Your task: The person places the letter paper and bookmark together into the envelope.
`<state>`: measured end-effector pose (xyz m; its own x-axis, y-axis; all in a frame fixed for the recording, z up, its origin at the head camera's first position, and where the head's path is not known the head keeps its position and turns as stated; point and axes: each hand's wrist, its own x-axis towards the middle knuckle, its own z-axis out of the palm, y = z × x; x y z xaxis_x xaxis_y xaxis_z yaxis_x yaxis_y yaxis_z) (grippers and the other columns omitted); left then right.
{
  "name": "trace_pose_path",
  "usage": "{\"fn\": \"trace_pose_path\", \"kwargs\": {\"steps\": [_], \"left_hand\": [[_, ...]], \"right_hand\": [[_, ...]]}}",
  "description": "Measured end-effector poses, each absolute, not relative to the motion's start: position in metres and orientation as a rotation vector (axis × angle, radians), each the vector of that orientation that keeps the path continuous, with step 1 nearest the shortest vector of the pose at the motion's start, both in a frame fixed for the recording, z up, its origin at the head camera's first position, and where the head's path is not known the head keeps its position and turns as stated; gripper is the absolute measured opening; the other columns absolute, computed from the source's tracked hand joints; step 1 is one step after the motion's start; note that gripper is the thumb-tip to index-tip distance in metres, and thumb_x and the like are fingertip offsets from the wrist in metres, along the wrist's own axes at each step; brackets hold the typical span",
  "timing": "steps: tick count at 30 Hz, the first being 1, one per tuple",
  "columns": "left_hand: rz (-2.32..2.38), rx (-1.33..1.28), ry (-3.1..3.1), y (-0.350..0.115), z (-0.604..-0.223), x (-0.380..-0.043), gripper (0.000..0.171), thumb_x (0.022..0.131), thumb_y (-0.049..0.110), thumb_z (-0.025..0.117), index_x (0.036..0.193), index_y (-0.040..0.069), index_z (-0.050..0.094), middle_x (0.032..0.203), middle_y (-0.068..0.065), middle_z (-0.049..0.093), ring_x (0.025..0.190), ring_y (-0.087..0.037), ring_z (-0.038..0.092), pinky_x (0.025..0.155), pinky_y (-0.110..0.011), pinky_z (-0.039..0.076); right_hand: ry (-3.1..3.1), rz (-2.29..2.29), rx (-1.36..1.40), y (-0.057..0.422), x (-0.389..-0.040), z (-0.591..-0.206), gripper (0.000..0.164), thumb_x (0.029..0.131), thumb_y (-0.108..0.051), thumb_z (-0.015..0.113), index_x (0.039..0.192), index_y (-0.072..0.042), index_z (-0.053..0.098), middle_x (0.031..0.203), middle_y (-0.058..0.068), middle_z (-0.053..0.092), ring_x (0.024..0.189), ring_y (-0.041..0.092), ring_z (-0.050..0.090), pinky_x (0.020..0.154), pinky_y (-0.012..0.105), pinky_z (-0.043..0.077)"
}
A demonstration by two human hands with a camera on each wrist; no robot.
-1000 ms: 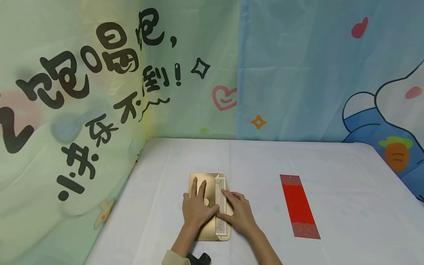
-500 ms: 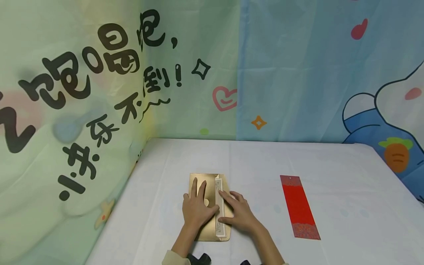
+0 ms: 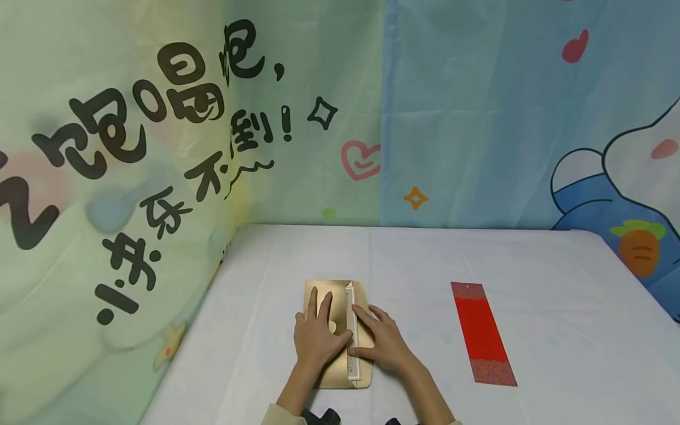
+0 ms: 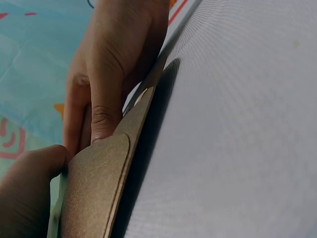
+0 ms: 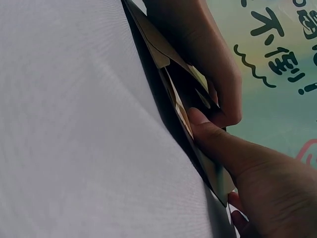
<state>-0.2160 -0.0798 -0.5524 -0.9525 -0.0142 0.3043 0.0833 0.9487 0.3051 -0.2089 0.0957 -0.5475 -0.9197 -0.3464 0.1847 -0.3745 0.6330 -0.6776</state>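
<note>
A gold envelope (image 3: 337, 378) lies on the white table with its flap spread to the right. From its mouth shows a narrow strip of a cream card (image 3: 353, 367) with a patterned border. My left hand (image 3: 317, 337) rests on the envelope's body with fingers spread, its thumb at the mouth's edge. At the card's right edge, the index finger and thumb of my right hand (image 3: 388, 342) touch two separate spots. In the right wrist view the envelope's mouth (image 5: 190, 84) gapes between the two hands. The rest of the card is hidden inside.
A long red strip (image 3: 482, 333) with patterned ends lies to the right on the white tablecloth (image 3: 409, 260). A printed curtain (image 3: 308, 147) stands behind the table and along its left side. Dark wrist gear (image 3: 323, 417) shows near the front.
The card has slid left, deeper into the envelope, so a narrower strip shows. My right fingertips have moved slightly left with it. The left hand stays in place on the envelope.
</note>
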Motion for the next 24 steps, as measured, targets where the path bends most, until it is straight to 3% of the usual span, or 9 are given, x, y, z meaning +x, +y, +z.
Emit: {"fn": "trace_pose_path", "kwargs": {"steps": [7,10,14,17,24], "left_hand": [[-0.452,-0.037,-2.816,-0.0798,-0.5529,-0.2164,0.085,0.064,0.058,0.059,0.14,0.025,0.04,0.151,-0.006,0.022,0.077,-0.03,0.045,0.052,-0.029,0.038],[-0.442,-0.036,-2.82,-0.0798,-0.554,-0.2171,0.086,0.064,0.058,0.06,0.14,0.025,0.04,0.151,-0.005,0.022,0.077,-0.03,0.045,0.056,-0.031,0.038],[-0.442,-0.043,-2.815,-0.0799,-0.5548,-0.2177,0.087,0.063,0.059,0.06,0.141,0.025,0.04,0.151,-0.005,0.022,0.078,-0.031,0.045,0.057,-0.032,0.039],[-0.449,-0.047,-2.808,-0.0798,-0.5547,-0.2175,0.088,0.063,0.059,0.061,0.14,0.024,0.04,0.15,-0.006,0.023,0.077,-0.031,0.045,0.056,-0.031,0.038],[-0.443,-0.047,-2.804,-0.081,-0.5551,-0.2177,0.089,0.062,0.06,0.062,0.14,0.024,0.041,0.15,-0.005,0.023,0.077,-0.029,0.044,0.056,-0.029,0.037]], "right_hand": [[-2.803,1.136,0.696,0.0972,-0.2082,-0.5479,0.087,0.068,-0.052,0.072,0.142,-0.02,0.039,0.139,0.003,0.045,0.132,0.035,0.026,0.096,0.06,0.027],[-2.79,1.182,0.702,0.0989,-0.2092,-0.5473,0.084,0.073,-0.049,0.071,0.142,-0.016,0.038,0.141,0.006,0.041,0.132,0.035,0.026,0.097,0.058,0.027],[-2.752,1.258,0.726,0.1031,-0.2113,-0.546,0.07,0.079,-0.029,0.069,0.138,-0.005,0.042,0.145,0.012,0.034,0.133,0.034,0.025,0.1,0.055,0.026],[-2.75,1.248,0.764,0.1056,-0.2122,-0.5456,0.065,0.076,-0.017,0.066,0.134,0.001,0.045,0.146,0.016,0.031,0.134,0.035,0.023,0.102,0.053,0.024],[-2.786,1.172,0.769,0.1026,-0.2126,-0.5454,0.065,0.073,-0.022,0.065,0.132,-0.001,0.049,0.145,0.017,0.031,0.135,0.035,0.022,0.102,0.052,0.024]]}}
